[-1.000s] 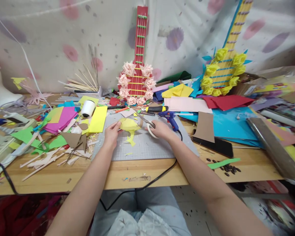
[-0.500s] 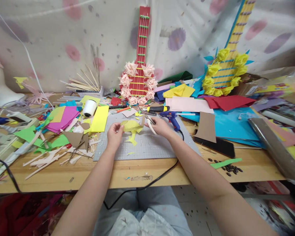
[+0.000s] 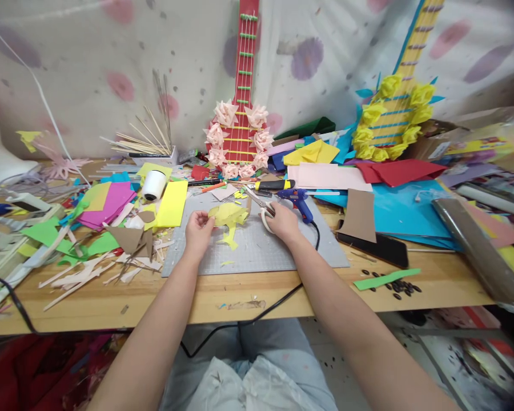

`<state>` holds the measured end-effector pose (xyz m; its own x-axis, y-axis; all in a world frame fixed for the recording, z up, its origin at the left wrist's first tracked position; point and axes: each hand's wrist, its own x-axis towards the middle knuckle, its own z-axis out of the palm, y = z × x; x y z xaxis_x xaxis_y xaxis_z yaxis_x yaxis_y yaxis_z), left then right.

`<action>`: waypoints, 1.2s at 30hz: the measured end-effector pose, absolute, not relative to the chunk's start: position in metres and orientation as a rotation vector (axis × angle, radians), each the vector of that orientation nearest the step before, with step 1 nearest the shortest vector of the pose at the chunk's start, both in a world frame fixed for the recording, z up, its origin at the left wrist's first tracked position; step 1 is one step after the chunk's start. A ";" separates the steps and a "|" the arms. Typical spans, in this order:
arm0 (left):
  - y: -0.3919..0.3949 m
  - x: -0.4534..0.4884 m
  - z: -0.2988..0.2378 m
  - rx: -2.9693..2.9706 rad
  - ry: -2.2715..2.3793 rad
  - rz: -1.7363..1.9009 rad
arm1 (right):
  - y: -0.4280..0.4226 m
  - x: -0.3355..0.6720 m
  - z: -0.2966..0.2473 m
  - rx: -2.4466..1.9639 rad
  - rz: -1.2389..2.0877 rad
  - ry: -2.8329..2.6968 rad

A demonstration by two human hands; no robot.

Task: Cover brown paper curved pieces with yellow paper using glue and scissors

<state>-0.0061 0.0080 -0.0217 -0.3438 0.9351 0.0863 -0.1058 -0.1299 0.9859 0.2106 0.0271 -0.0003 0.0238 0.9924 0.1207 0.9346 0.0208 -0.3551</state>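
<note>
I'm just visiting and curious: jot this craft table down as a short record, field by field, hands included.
Left hand: grips the left end of a yellow cutout
Right hand: holds white-handled scissors, blades near the cutout's right end
Work surface: grey cutting mat
Beside the right hand: blue glue gun
Right of mat: black smartphone, partly under a brown sheet
Backdrop: red model guitar with pink flowers; yellow model guitar farther right

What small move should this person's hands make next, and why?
Probably bring the scissors in to the right edge of the yellow piece. The left hand holds that piece by its other end, while the right hand holds the scissors, whose blades seem to point past the edge, not across it.
</note>
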 end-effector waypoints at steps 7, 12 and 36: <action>0.008 -0.008 -0.024 1.072 1.338 1.565 | 0.014 0.203 0.015 -1.732 0.275 -2.298; 0.007 -0.013 -0.023 1.340 1.506 1.542 | 0.013 0.207 0.017 -1.646 0.308 -2.451; 0.032 -0.024 0.046 1.928 1.447 1.034 | 0.046 0.224 0.106 -1.600 0.824 -2.804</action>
<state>-0.0235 0.0322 0.0465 0.1411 0.9530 0.2682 0.5623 -0.3001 0.7706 0.2237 0.0458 0.1056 -0.5250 0.7542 -0.3943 0.8477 0.4217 -0.3220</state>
